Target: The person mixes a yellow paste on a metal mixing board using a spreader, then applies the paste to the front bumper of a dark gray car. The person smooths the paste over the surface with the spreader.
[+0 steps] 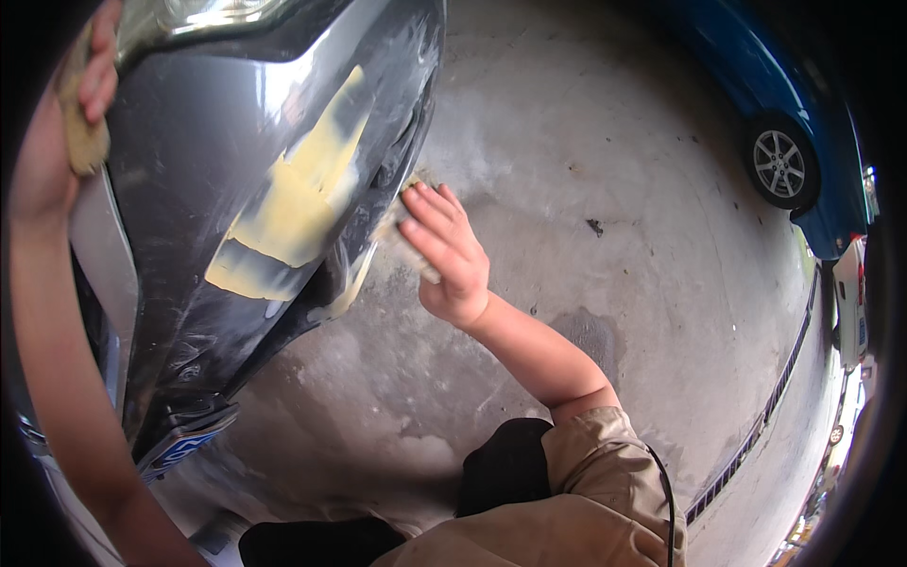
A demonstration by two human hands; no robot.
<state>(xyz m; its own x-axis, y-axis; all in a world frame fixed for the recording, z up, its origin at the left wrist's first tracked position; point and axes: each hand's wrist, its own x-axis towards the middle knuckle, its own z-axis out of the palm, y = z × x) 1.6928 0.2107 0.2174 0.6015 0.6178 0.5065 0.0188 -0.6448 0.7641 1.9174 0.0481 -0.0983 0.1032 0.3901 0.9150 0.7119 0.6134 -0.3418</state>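
Observation:
A dark grey car bumper (203, 142) fills the left, with a pale yellow patch of body filler (293, 203) across its corner. Smudged, dull scuffs surround that patch. At the bumper's outer edge, my right hand (449, 250) presses a pale sheet, apparently sandpaper (408, 248), with the fingers laid over it. More yellow filler shows along the edge beside these fingers. On the far left, my left hand (57, 142) grips a tan sponge (87, 142) close to the headlight (203, 14). Part of that hand runs out of the picture.
A licence plate (184, 449) juts from the bumper's lower front. Stained concrete floor (567, 227) spreads to the right, crossed by a dark drain grate (756, 430). A blue car (784, 57) stands at the upper right, a white vehicle (848, 302) beyond it.

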